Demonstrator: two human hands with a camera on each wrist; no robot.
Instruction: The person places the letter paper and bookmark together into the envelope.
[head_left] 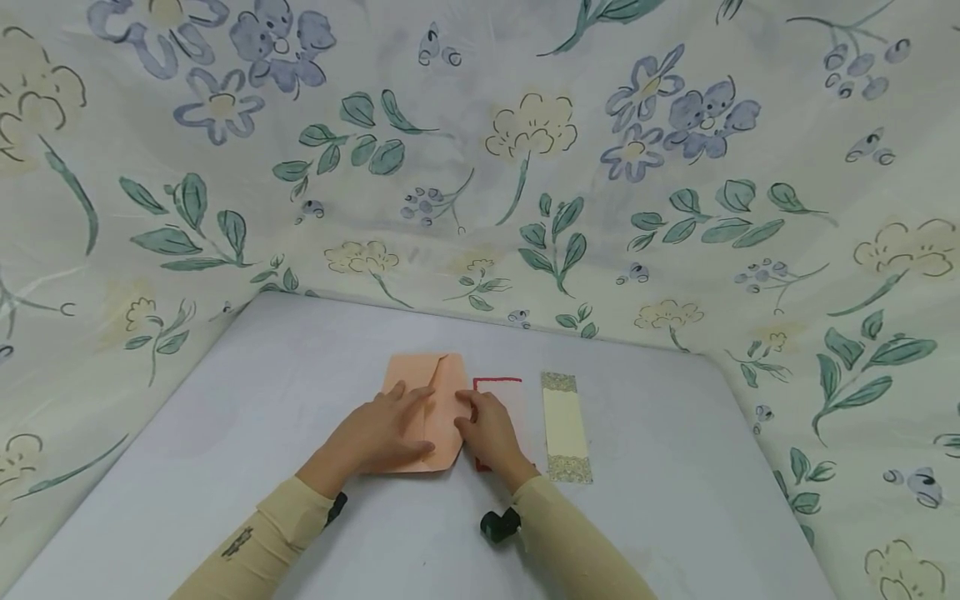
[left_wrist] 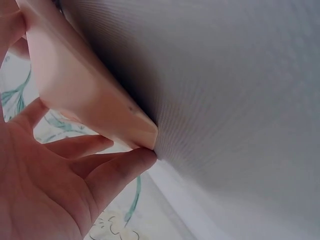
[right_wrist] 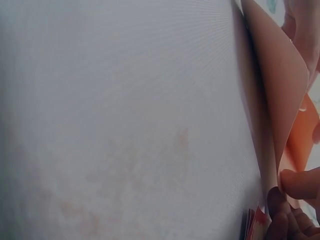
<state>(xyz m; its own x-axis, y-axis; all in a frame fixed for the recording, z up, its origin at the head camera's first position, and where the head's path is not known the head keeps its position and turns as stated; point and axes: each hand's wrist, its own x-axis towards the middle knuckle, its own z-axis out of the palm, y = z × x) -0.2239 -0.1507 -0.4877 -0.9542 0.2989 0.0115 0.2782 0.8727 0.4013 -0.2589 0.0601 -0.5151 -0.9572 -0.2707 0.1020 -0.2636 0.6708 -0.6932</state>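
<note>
Folded peach paper (head_left: 442,425) on the counter (head_left: 405,542), left hand (head_left: 375,429) touching it with fingers spread, right hand (head_left: 491,429) pinching its right edge, red-edged card (head_left: 513,397) just right of it, cream strip (head_left: 566,425) farther right.

"What sort of place is this?"
"A small papercraft corner, though whether in a home or a studio I can't tell."
"What in it shows that?"
"A white bench (head_left: 652,533) meets a floral-printed covering (head_left: 450,183) on three sides, all blue blossoms and green sprigs. On the bench lie a folded peach paper (head_left: 442,421), a red-edged card (head_left: 516,402) and a cream strip (head_left: 566,421) with speckled ends."
</note>
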